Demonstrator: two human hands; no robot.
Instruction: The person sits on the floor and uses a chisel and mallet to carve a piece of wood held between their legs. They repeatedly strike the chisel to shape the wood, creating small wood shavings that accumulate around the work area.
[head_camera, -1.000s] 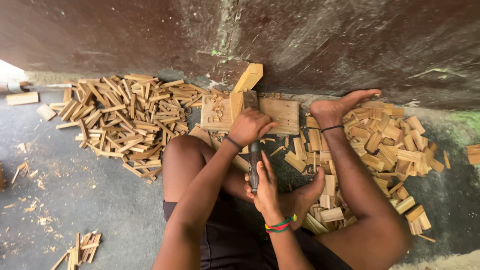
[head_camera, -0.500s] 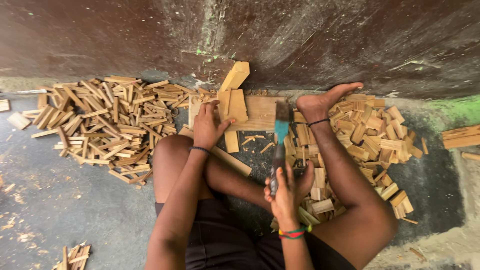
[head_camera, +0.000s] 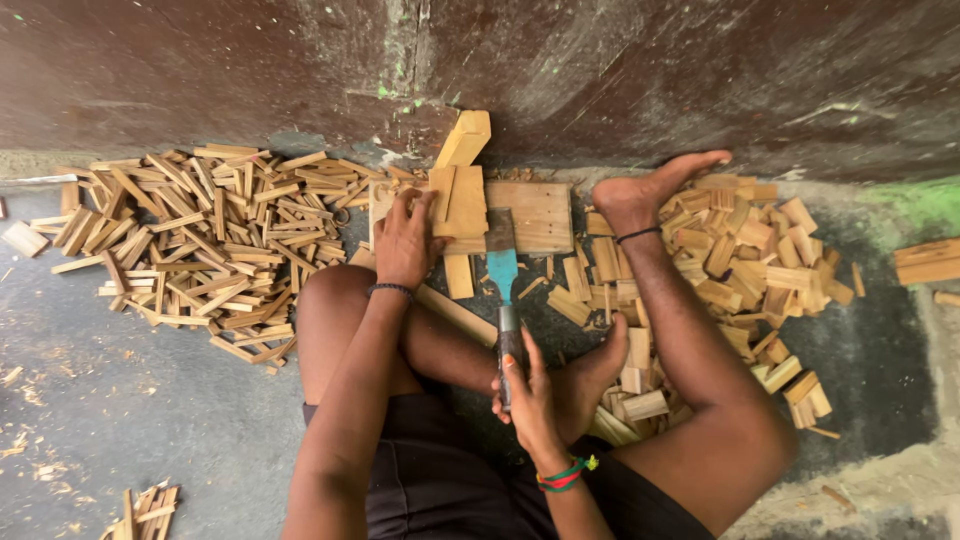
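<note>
My left hand (head_camera: 405, 240) rests its fingers on a flat wooden piece (head_camera: 462, 200) that stands on a square wooden block (head_camera: 545, 212) near the wall. My right hand (head_camera: 525, 395) grips the dark handle of a chopping blade (head_camera: 501, 262), which is teal with a rusty tip. The tip lies on the block just right of the wooden piece. I sit on the floor with my legs around the block, one foot (head_camera: 645, 190) against its right side.
A big heap of thin split wood slats (head_camera: 200, 240) lies at the left, and a heap of shorter chunks (head_camera: 745, 270) at the right. A thicker stick (head_camera: 466, 135) leans on the dark wall (head_camera: 250, 70). Chips dot the concrete floor (head_camera: 110, 400).
My left hand has shifted from the block's left edge onto the wooden piece. The blade has moved left, and its tip now lies on the block beside that piece.
</note>
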